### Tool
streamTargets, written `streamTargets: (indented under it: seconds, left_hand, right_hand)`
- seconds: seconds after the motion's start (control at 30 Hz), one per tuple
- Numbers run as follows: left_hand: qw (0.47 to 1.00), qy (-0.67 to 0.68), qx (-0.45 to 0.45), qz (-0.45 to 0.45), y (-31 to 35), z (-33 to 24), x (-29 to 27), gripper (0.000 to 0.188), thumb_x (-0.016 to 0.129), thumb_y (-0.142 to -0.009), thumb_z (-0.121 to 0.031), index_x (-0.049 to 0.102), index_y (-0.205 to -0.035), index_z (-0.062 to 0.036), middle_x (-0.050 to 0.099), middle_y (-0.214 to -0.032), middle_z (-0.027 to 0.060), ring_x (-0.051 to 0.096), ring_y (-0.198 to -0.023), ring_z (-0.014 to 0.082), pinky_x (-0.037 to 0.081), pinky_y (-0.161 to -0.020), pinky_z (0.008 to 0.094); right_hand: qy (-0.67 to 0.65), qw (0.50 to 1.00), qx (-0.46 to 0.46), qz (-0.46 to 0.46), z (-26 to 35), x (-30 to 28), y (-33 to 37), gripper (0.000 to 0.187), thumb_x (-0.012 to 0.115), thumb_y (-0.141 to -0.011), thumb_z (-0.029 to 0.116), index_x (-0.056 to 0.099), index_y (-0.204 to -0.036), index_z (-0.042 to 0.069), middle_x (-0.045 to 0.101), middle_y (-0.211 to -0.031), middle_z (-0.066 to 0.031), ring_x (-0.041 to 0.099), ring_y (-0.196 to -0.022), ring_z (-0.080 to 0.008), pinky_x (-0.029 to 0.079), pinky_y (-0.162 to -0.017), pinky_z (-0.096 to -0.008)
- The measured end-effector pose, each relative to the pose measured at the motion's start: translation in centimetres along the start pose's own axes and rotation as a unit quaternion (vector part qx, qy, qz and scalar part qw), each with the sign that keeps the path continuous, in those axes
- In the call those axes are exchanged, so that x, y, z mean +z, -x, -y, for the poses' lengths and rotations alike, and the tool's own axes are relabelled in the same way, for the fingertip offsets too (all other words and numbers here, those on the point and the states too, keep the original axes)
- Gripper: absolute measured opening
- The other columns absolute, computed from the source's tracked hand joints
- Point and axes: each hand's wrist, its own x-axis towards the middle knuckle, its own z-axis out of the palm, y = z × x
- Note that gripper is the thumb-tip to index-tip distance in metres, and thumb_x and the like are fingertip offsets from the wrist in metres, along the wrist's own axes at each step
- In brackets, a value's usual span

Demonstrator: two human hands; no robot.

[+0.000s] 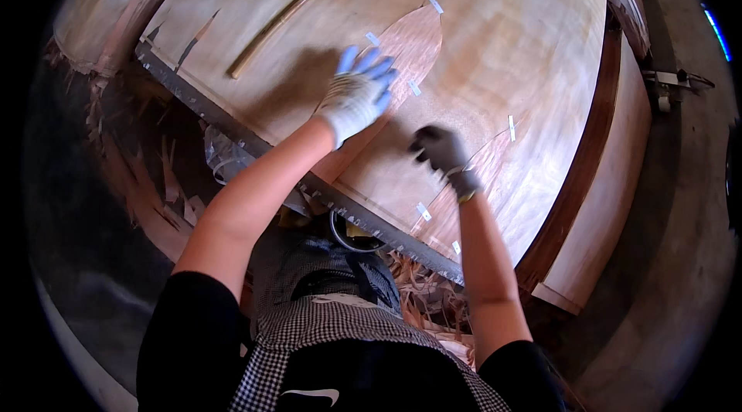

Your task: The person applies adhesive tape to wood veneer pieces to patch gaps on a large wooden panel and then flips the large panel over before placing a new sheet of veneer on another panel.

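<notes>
A broad, pale wood veneer sheet (pixel 533 49) lies in front of me. Set into it is a reddish pointed veneer patch (pixel 421 37), with small pale tape strips (pixel 415 88) along its edges. My left hand (pixel 357 95), in a white and blue glove, spreads its fingers at the patch's left side; contact is unclear. To the right, my right hand (pixel 444 152) wears a dark grey glove and is blurred. Its fingers are curled, and whatever they might hold is hidden. Beside it is a second reddish patch (pixel 483 168), also taped.
A thin wooden stick (pixel 297 7) lies on the sheet, right of a narrow split (pixel 196 42). A dark toothed edge (pixel 189 97) borders the near side. Torn veneer scraps (pixel 174 203) and a round black container (pixel 340 233) sit below. Stacked boards (pixel 595 211) stand at right.
</notes>
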Motion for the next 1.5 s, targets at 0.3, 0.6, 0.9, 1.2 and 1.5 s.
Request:
streamTargets:
  seconds: [0.3, 0.6, 0.9, 1.2, 1.5]
  left_hand:
    - [0.989, 0.024, -0.04, 0.139, 18.5, -5.2, -1.4, 0.045, 0.054, -0.085, -0.021, 0.057, -0.127, -0.0062, 0.05, -0.137, 0.01, 0.034, -0.137, 0.0258, 0.015, -0.116, 0.0472]
    - [0.974, 0.001, -0.219, -0.06, 17.5, 0.9, -6.4, 0.045, 0.059, -0.075, -0.014, 0.058, -0.119, -0.0055, 0.05, -0.134, 0.0142, 0.041, -0.13, 0.0299, 0.019, -0.112, 0.0532]
    - [0.988, 0.048, -0.14, 0.032, 20.2, 7.2, -4.2, 0.058, 0.057, -0.084, -0.018, 0.042, -0.137, 0.0004, 0.036, -0.146, 0.0193, 0.031, -0.138, 0.0346, 0.016, -0.116, 0.0469]
    - [0.987, -0.019, -0.124, 0.098, 19.0, 5.2, -4.9, 0.052, 0.056, -0.086, -0.028, 0.048, -0.137, -0.0235, 0.035, -0.146, 0.0193, 0.03, -0.136, 0.0359, 0.014, -0.114, 0.0541]
    - [0.98, -0.038, 0.045, 0.191, 17.6, 0.6, -4.4, 0.044, 0.051, -0.088, -0.029, 0.058, -0.122, -0.0033, 0.041, -0.144, 0.0141, 0.035, -0.136, 0.03, 0.016, -0.116, 0.0478]
  right_hand:
    - [0.185, 0.973, -0.131, -0.04, -3.3, 11.8, 4.3, 0.02, 0.062, -0.084, 0.019, 0.066, -0.09, 0.001, 0.067, -0.077, -0.0196, 0.066, -0.065, -0.0333, 0.052, -0.06, -0.04]
    - [0.045, 0.994, -0.088, 0.05, 1.6, 14.0, 2.2, 0.017, 0.058, -0.088, 0.013, 0.063, -0.092, -0.003, 0.066, -0.07, -0.0099, 0.063, -0.053, -0.0172, 0.047, -0.047, -0.0274]
    - [0.009, 1.0, -0.023, -0.006, 3.7, 18.5, 0.1, 0.017, 0.063, -0.089, 0.015, 0.063, -0.086, -0.002, 0.065, -0.067, -0.0086, 0.063, -0.052, -0.0147, 0.043, -0.041, -0.0277]
    - [0.439, 0.889, -0.084, -0.096, 3.3, 16.7, 0.7, 0.041, 0.072, -0.071, 0.042, 0.068, -0.085, 0.004, 0.067, -0.084, -0.0207, 0.067, -0.078, -0.0337, 0.052, -0.069, -0.0428]
    - [0.273, 0.896, -0.067, -0.344, 4.3, 13.9, -3.0, 0.046, 0.061, -0.085, 0.034, 0.048, -0.116, 0.004, 0.059, -0.103, -0.0256, 0.061, -0.092, -0.0433, 0.051, -0.075, -0.0496]
